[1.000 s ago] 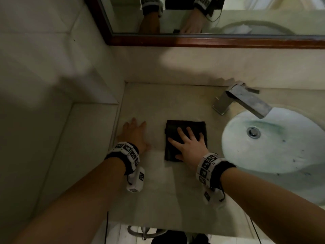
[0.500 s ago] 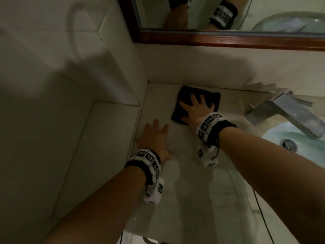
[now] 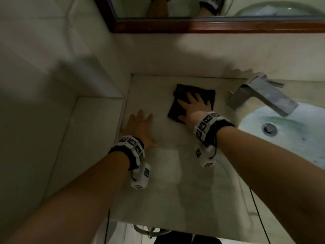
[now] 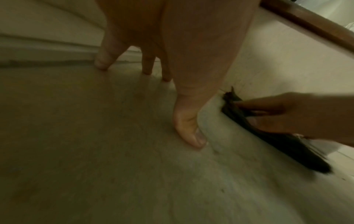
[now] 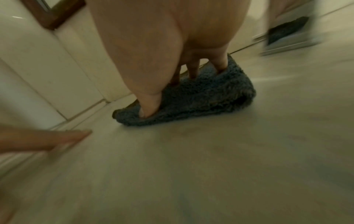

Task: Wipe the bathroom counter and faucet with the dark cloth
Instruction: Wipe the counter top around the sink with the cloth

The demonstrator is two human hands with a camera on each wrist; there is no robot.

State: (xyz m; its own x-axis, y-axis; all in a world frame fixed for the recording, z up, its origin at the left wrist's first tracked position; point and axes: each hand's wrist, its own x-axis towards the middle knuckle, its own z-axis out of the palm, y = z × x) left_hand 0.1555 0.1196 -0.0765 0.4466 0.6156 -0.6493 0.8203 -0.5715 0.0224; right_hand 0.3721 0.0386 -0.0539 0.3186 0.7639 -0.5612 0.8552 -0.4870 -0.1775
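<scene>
A folded dark cloth (image 3: 182, 92) lies on the pale stone counter (image 3: 172, 182), toward the back wall and left of the faucet (image 3: 260, 95). My right hand (image 3: 193, 108) presses flat on the cloth with spread fingers; in the right wrist view the fingertips sink into the fluffy cloth (image 5: 201, 97). My left hand (image 3: 140, 127) rests flat on the bare counter near its left edge, fingers straight, holding nothing. The left wrist view shows its fingers (image 4: 187, 133) touching the counter, with the cloth (image 4: 277, 136) and my right hand (image 4: 298, 115) beside it.
A white round basin (image 3: 290, 134) with a metal drain (image 3: 269, 129) sits at the right. A wood-framed mirror (image 3: 211, 25) hangs above the back wall. Tiled walls close off the counter at the left and back.
My right hand has slid the cloth from the counter's middle to the back wall, then a little back toward me. My left hand has stayed flat on the counter.
</scene>
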